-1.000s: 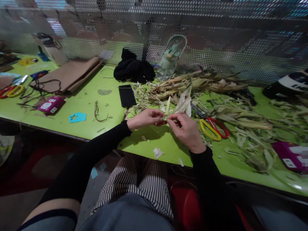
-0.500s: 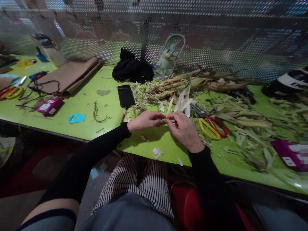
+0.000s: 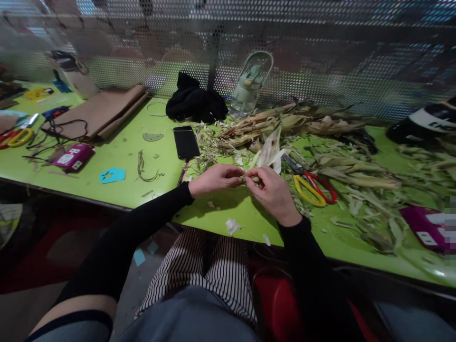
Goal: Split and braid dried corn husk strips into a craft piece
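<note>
My left hand (image 3: pixel 220 179) and my right hand (image 3: pixel 271 191) meet over the front of the green table, fingertips pinched together. Between them is a pale corn husk strip (image 3: pixel 253 160), mostly hidden by the fingers. Both hands are closed on it. A wider whitish husk piece (image 3: pixel 271 148) rises just behind my right hand; I cannot tell whether it is joined to the strip. Scissors with one yellow and one red handle (image 3: pixel 309 191) lie just right of my right hand, blades towards the husk pieces.
Dried corn husks (image 3: pixel 295 121) are heaped behind the hands, with shreds (image 3: pixel 370 209) to the right. A black phone (image 3: pixel 186 142), black cloth (image 3: pixel 195 100) and green bottle (image 3: pixel 245 92) stand or lie further back. At left are brown paper (image 3: pixel 103 111) and a purple box (image 3: pixel 74 157).
The pale strip has tipped lower, towards the right, between the fingers. Both hands stay in nearly the same place, still pinching.
</note>
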Demonstrator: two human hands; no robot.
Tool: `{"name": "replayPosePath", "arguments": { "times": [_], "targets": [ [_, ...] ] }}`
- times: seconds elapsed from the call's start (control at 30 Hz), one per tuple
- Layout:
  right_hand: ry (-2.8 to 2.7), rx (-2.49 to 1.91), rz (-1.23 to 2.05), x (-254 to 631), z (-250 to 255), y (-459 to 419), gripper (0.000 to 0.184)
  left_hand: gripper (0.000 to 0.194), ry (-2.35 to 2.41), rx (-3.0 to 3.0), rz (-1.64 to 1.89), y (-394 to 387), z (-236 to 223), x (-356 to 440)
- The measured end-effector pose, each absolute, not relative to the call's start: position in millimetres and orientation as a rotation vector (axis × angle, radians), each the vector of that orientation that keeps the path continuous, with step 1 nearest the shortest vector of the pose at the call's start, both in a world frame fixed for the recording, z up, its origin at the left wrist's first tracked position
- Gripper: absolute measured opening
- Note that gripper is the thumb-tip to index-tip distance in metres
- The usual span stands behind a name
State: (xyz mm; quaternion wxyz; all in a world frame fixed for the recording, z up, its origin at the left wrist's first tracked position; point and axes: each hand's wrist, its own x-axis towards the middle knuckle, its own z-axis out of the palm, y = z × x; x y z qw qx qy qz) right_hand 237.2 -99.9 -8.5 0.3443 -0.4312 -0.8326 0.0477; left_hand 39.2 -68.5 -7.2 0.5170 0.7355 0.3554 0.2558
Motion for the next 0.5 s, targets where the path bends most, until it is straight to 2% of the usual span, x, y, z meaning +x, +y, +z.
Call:
{"name": "replayPosePath", "arguments": {
  "times": [0.23, 0.5],
  "targets": [
    [-2.16, -1.114, 0.262, 236.4, -4.7, -103.0, 0.01, 0.024, 0.835, 1.754, 0.621, -70.0, -3.9, 39.6],
    [-2.113, -1.125, 0.172, 235.4, -7.2, -102.8, 0.007, 0.03, 0.77, 1.649, 0.645, -64.5, -11.7, 40.9]
  ]
}}
